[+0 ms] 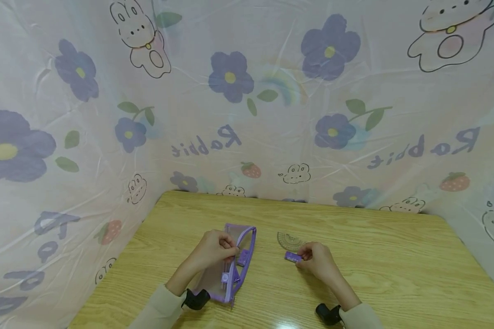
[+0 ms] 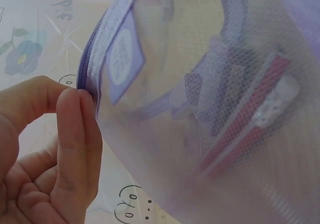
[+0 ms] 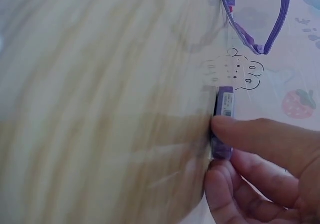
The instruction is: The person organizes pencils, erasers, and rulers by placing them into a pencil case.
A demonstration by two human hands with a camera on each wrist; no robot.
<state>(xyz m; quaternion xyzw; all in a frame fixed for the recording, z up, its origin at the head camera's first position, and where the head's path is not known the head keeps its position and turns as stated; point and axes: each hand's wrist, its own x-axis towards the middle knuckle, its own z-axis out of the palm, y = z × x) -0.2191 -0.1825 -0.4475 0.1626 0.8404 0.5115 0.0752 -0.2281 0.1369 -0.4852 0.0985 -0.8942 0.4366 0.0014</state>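
My left hand (image 1: 219, 249) pinches the zipped edge of a mesh pencil case (image 1: 214, 278) with purple trim, its mouth gaping toward the right. Inside it, the head view shows a purple block (image 1: 243, 257); through the mesh in the left wrist view, a red pencil-like stick (image 2: 250, 112) and a white piece (image 2: 287, 89) appear blurred. My right hand (image 1: 318, 260) holds a small purple eraser (image 1: 292, 257) between thumb and fingers, at the tabletop. A barcode label marks that eraser (image 3: 226, 104) in the right wrist view. Just behind it lies a clear protractor (image 1: 290, 241).
The wood-grain table (image 1: 395, 265) reaches back to a hanging cloth (image 1: 271, 114) printed with flowers and rabbits, which also stands along the left side. Black wrist cameras (image 1: 196, 299) sit at both sleeves.
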